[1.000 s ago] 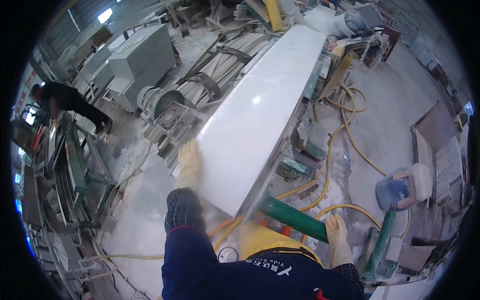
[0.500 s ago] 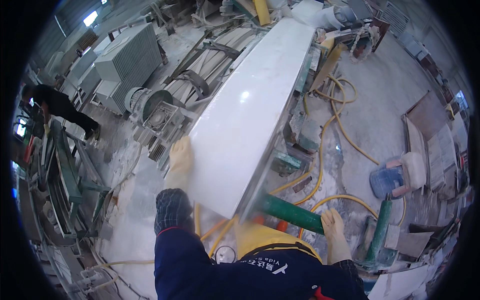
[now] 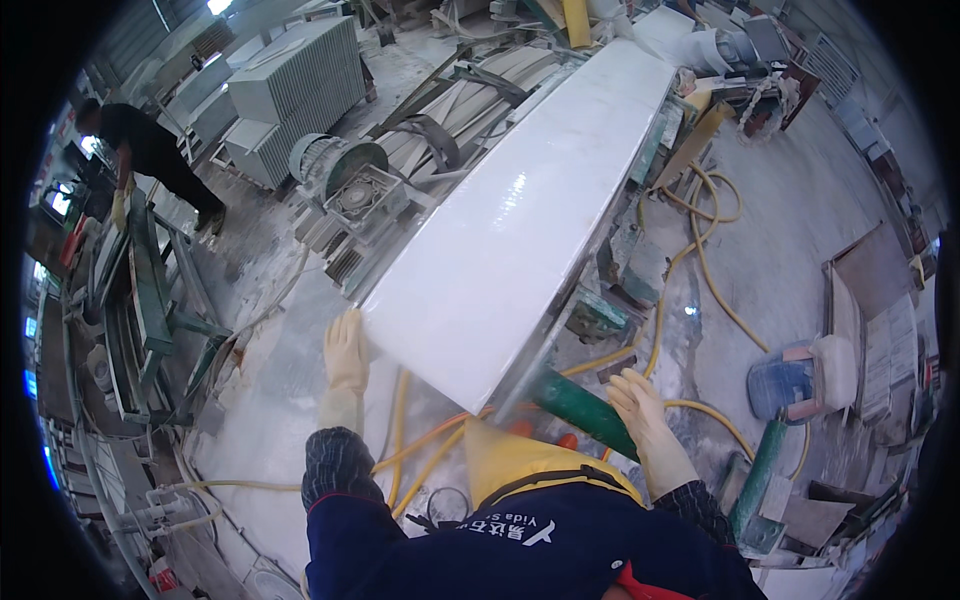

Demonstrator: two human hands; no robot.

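Observation:
A long, glossy white slab (image 3: 510,230) lies on a machine bed, stretching away from me to the far right. My left hand (image 3: 345,352), in a pale cream glove, is beside the slab's near left corner; its fingers are straight and it holds nothing. In a matching glove, my right hand (image 3: 640,415) hovers by the end of a green roller-like tube (image 3: 588,415) right of the slab's near end. Its fingers are extended and slightly bent, with no object in them. Whether the right glove touches the tube, I cannot tell. A yellow apron (image 3: 540,465) covers my front.
A grey motor (image 3: 345,170) sits along the slab's left side. Yellow hoses (image 3: 655,330) snake across the wet floor. At right are a blue barrel (image 3: 778,388) and a green post (image 3: 758,475). A person (image 3: 150,150) stands far left by a green frame (image 3: 150,290).
My left hand has come back from the slab's left edge to beside its near corner. My right hand has shifted slightly up and left in view. The whole view has shifted.

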